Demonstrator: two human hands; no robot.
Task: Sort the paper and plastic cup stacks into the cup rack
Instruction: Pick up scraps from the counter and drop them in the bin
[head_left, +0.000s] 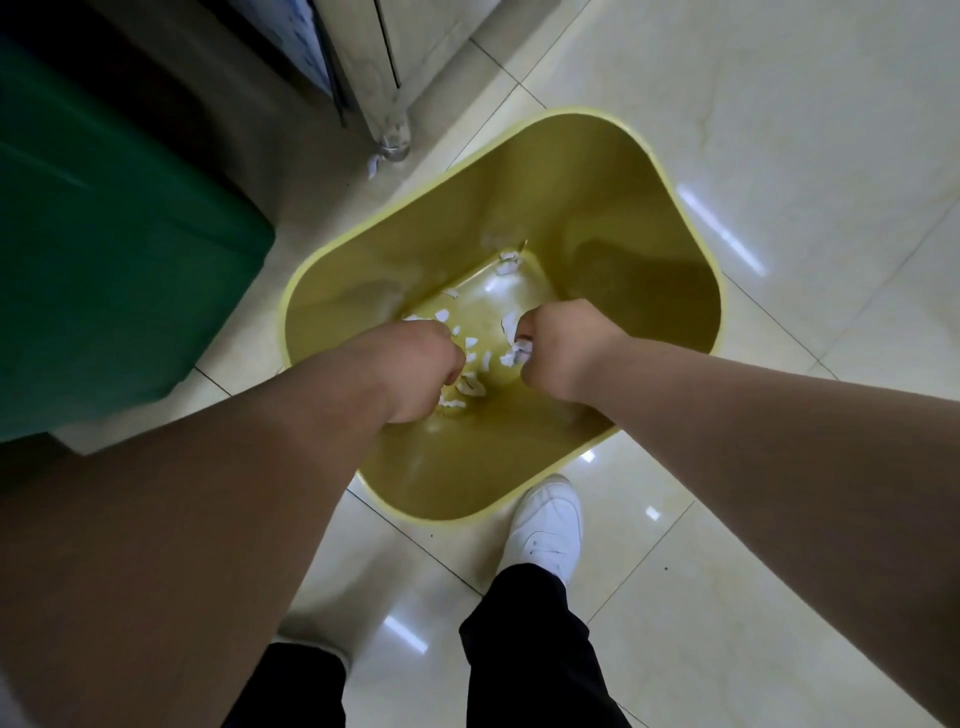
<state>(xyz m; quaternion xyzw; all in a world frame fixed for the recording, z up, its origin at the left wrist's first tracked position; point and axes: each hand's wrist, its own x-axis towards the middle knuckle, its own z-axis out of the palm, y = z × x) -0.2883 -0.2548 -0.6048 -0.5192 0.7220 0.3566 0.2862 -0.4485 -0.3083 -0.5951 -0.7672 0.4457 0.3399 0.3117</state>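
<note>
No cups, cup stacks or cup rack show in this view, so where they are cannot be told. What the hands work over instead is a yellow bin (519, 187) standing on the tiled floor (779, 104).

White paper scraps (470, 382) lie scattered on the bin's bottom, mostly toward its near side. Both hands reach down inside the rim, held close together above the scraps, likely so that anything let go falls into the bin and not onto the tiles. The left hand (418, 371) is curled into a fist; whether it holds anything cannot be told. The right hand (558, 348) is also closed, with a crumpled white paper bit (521, 349) showing at its fingers, seemingly being torn or dropped.

A white shoe (548, 525) stands just beside the bin's near edge. A green container (104, 249) sits off the bin's left side, and a metal cabinet leg (387, 119) stands beyond its far corner.
</note>
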